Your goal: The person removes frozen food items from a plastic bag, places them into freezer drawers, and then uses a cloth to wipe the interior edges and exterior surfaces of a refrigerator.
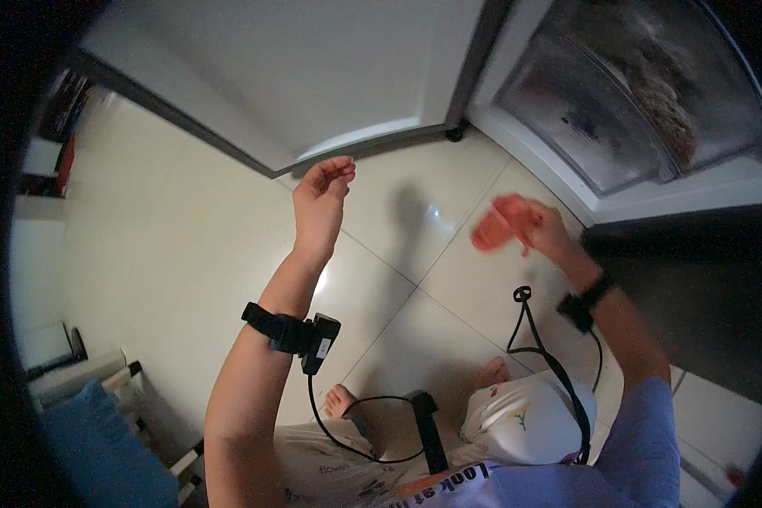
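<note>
My left hand is raised over the tiled floor, near the lower edge of a white door with a dark rim. Its fingers are curled, and whether they hold anything small cannot be seen. At the right, my right hand grips a soft-looking red item, blurred, its kind unclear. Beyond that hand, a white-framed appliance, apparently a freezer, stands open with translucent drawers; frost and a brownish content show through one of them.
A dark panel stands at the right. At lower left is a blue cloth on a light-framed piece of furniture. Black cables and a strap hang before my body. My bare feet are on the tiles.
</note>
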`<action>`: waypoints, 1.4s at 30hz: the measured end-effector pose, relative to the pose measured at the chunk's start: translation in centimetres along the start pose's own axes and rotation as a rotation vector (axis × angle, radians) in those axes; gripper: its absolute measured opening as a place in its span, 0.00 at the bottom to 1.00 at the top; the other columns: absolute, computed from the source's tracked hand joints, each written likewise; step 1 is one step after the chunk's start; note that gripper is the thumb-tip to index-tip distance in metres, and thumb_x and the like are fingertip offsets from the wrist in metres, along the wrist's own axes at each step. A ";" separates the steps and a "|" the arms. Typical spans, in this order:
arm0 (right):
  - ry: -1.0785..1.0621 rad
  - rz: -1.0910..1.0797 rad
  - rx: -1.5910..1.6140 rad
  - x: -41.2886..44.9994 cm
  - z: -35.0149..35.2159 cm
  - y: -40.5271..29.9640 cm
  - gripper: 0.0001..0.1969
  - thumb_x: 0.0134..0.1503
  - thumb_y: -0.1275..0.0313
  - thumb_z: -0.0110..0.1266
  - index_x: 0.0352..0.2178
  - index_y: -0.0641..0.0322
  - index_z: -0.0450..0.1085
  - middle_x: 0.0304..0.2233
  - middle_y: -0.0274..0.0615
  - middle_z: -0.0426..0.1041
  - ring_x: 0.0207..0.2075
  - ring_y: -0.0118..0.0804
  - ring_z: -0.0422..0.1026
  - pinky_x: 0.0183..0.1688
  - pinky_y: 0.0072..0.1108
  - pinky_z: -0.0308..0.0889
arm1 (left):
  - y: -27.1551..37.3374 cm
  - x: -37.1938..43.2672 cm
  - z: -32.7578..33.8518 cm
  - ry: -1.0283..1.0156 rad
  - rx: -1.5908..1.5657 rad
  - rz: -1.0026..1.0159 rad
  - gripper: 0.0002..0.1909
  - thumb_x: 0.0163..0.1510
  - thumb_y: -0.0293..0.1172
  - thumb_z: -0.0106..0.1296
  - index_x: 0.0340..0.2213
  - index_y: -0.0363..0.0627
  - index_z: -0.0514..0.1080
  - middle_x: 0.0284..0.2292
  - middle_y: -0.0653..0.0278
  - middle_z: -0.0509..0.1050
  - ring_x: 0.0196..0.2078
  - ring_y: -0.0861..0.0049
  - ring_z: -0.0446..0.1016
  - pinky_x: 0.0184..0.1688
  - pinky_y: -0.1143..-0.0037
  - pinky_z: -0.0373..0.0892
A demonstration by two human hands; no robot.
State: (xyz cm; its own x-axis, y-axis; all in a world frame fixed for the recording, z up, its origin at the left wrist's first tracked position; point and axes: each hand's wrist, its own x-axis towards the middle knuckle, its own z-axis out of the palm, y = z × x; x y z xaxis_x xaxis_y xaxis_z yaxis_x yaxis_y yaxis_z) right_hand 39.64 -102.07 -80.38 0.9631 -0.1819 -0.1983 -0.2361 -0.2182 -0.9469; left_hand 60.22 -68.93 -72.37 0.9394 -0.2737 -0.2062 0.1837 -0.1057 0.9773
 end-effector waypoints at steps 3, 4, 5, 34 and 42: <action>-0.046 0.144 -0.013 9.6 5.0 -2.3 0.22 0.49 0.84 0.43 0.46 0.54 0.64 0.22 0.39 0.70 0.11 0.31 0.67 0.09 0.22 0.61 | -0.1 -0.1 -1.7 0.073 0.042 -0.003 0.11 0.54 0.24 0.41 0.39 0.40 0.68 0.36 0.65 0.71 0.41 0.80 0.69 0.44 0.78 0.63; -0.083 0.282 -0.120 12.2 6.5 -2.3 0.24 0.49 0.83 0.43 0.49 0.53 0.62 0.28 0.43 0.70 0.19 0.34 0.70 0.17 0.25 0.65 | -0.2 -0.3 -2.4 0.092 0.064 0.004 0.11 0.54 0.24 0.41 0.39 0.39 0.68 0.36 0.65 0.71 0.41 0.80 0.68 0.44 0.78 0.63; -0.109 0.345 -0.174 14.3 8.2 -1.2 0.25 0.49 0.82 0.43 0.50 0.52 0.60 0.31 0.45 0.70 0.22 0.36 0.71 0.21 0.26 0.68 | -0.3 -0.4 -2.8 0.114 0.072 -0.002 0.11 0.54 0.24 0.41 0.39 0.39 0.68 0.36 0.65 0.71 0.41 0.80 0.68 0.44 0.78 0.63; -0.737 -0.096 -1.175 -14.4 -4.9 2.8 0.10 0.46 0.69 0.47 0.29 0.62 0.69 0.32 0.46 0.69 0.38 0.43 0.66 0.44 0.32 0.61 | 1.4 -0.2 1.1 -0.137 0.014 0.051 0.10 0.55 0.24 0.41 0.39 0.38 0.68 0.36 0.64 0.73 0.41 0.79 0.70 0.45 0.78 0.64; -0.512 -0.787 -0.874 11.1 13.2 -7.4 0.10 0.42 0.71 0.51 0.31 0.53 0.69 0.43 0.36 0.64 0.49 0.39 0.60 0.51 0.34 0.56 | 2.8 -0.9 2.0 -0.181 -0.016 0.125 0.11 0.54 0.21 0.40 0.38 0.36 0.68 0.36 0.62 0.72 0.42 0.78 0.69 0.46 0.78 0.63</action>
State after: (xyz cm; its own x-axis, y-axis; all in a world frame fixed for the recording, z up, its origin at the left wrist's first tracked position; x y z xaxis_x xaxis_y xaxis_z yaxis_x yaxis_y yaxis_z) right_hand 53.76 -89.84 -78.88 0.7747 0.6275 0.0776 0.5982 -0.6877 -0.4113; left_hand 59.28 -70.93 -69.54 0.8882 -0.4512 -0.0873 0.0747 -0.0456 0.9962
